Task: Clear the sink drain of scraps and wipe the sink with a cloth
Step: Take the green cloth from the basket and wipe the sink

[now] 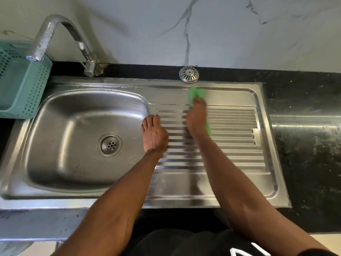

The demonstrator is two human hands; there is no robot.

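Where the ribbed drainboard meets its flat far edge, the right hand grips a bright green cloth, fingers curled round it; cloth bunched, motion-blurred, one end showing beyond the fingers, another strip at the wrist side. Left hand rests on the drainboard's left edge, just beside the basin, fingers bent downward onto the steel, holding nothing. Stainless sink: basin wet-looking, droplets near rim; drain with perforated centre, no scraps discernible. Round slotted strainer cap sits apart on the black desk behind the drainboard. Faucet arcs left. Teal perforated basket at left. Legible writing: none; white marks on the dark garment below are unreadable.
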